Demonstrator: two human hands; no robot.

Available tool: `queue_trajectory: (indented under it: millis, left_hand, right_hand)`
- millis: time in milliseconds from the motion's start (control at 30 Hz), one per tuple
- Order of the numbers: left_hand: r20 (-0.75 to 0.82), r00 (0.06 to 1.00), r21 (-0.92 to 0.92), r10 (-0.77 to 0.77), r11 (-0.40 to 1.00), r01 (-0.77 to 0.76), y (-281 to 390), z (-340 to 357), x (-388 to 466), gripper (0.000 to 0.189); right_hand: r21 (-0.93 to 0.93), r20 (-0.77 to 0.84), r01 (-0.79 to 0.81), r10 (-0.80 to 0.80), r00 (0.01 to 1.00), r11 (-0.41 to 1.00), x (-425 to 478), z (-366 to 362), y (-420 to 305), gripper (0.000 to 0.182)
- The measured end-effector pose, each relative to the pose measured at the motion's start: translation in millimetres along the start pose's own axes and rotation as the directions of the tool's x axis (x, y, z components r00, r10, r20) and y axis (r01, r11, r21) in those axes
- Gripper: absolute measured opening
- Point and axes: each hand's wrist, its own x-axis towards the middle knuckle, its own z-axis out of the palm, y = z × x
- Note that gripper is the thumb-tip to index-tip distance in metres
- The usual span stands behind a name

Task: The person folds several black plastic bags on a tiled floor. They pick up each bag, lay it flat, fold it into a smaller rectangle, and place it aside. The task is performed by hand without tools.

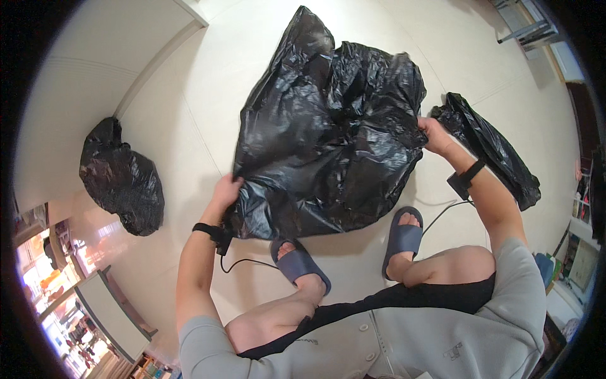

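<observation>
A large, crinkled black plastic bag (326, 137) spreads out in front of me, low over the pale floor. My left hand (228, 191) grips its edge at the lower left. On the opposite side, my right hand (433, 134) has hold of a bunched part of the bag's right edge. The fingertips of both hands are partly hidden by the plastic. Whether anything is inside the bag I cannot tell. Each wrist wears a black strap with a small device and a cable.
A second black plastic bag (124, 177) lies on the floor at the left, near a white panel (99, 52). Beyond my right forearm lies a long, narrow black plastic bag (492, 147). My feet, in blue slide sandals (303, 264), stand just below the large bag.
</observation>
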Motion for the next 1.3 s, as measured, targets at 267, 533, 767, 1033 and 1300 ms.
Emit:
queue_trajectory:
  millis: [267,533,767,1033,1300]
  left_hand:
    - [-0.428,0.889,0.026,-0.163,0.981,0.192,-93.9,-71.0,-39.3,0.041]
    - [0.135,0.919,-0.018,-0.37,0.927,0.376,-142.5,-1.0,-52.6,0.049]
    - [-0.37,0.928,0.227,0.038,0.973,0.05,-34.0,-40.5,-29.0,0.066]
    - [-0.487,0.631,0.429,0.604,0.795,-0.43,145.0,-62.1,35.9,0.064]
    - [-0.105,0.327,0.201,0.939,0.342,-0.918,311.0,-43.1,-71.0,0.05]
  right_hand:
    - [-0.416,-0.019,0.143,-0.166,0.986,0.898,12.3,-36.1,-21.0,0.011]
    - [-0.566,0.269,-0.176,0.382,0.884,0.805,-0.9,-19.8,39.0,0.031]
    - [0.217,0.075,-0.346,0.338,0.938,0.913,19.5,-19.1,-45.4,0.094]
    - [-0.012,-0.006,-0.056,0.056,0.998,0.998,27.1,30.5,-69.0,0.054]
    - [0.624,0.166,-0.171,0.084,0.982,0.762,44.6,35.6,-157.9,0.103]
